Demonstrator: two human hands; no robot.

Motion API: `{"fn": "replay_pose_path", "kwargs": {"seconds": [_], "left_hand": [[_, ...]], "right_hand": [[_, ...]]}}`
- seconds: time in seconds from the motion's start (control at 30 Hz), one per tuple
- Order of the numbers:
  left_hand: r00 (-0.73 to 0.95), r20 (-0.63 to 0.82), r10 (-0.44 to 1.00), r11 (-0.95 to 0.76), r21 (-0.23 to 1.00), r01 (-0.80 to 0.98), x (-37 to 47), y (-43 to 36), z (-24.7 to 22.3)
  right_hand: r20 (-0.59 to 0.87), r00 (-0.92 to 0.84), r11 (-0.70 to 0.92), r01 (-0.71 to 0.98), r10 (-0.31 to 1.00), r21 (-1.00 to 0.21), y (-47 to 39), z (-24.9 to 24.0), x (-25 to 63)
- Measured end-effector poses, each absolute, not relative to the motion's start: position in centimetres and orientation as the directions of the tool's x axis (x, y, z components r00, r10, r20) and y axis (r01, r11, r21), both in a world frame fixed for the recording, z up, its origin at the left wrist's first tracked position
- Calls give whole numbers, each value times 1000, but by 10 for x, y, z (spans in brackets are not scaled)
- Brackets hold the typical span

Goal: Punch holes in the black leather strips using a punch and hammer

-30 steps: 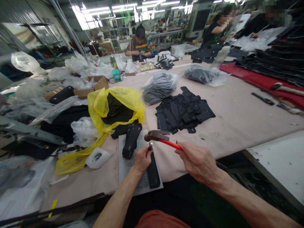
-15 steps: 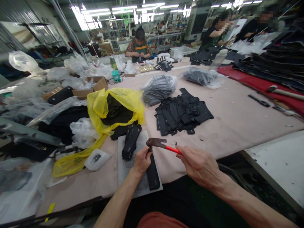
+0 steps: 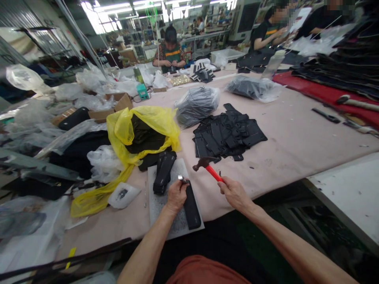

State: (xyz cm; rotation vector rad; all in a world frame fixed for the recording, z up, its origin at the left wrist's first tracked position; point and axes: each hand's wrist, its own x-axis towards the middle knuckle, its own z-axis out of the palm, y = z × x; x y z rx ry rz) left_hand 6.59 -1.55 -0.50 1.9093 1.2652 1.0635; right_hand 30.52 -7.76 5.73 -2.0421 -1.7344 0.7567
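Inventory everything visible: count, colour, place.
board: one, grey, near edge
hammer: one, red and dark, right hand
metal tool: one, silver-ended, left hand
long strip: one, black, board's right
stacked pieces: several, black, board's left
flat pieces: many, black, centre
open bag: one, yellow, centre left
filled bags: two, clear, beyond flat pieces
loose plastic: uncounted, clear, left
device: one, teal, far left
fabric stack: one, dark, right
people: several, dressed mostly dark, background
table: one, pinkish, centre
left hand: one, bare, over board
right hand: one, bare, right of board
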Motion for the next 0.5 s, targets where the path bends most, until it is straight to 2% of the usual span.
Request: {"fn": "replay_pose_path", "kwargs": {"seconds": [0.07, 0.17, 0.23, 0.37, 0.5], "left_hand": [[174, 271, 947, -320, 852, 415, 64, -15, -5], [123, 222, 967, -253, 886, 389, 63, -14, -2], [114, 192, 975, -221, 896, 384, 63, -14, 2], [68, 140, 988, -155, 917, 369, 64, -12, 6], [-40, 33, 999, -23, 974, 225, 64, -9, 3]], "right_hand": [[-138, 127, -179, 850, 982, -495, -74, 37, 301], [84, 80, -40, 916, 993, -400, -71, 27, 283], [131, 36, 31, 880, 991, -474, -67, 28, 264], [-12, 7, -14, 720, 1000, -694, -64, 24, 224], [-58, 79, -96, 683, 995, -724, -72, 13, 202]]}}
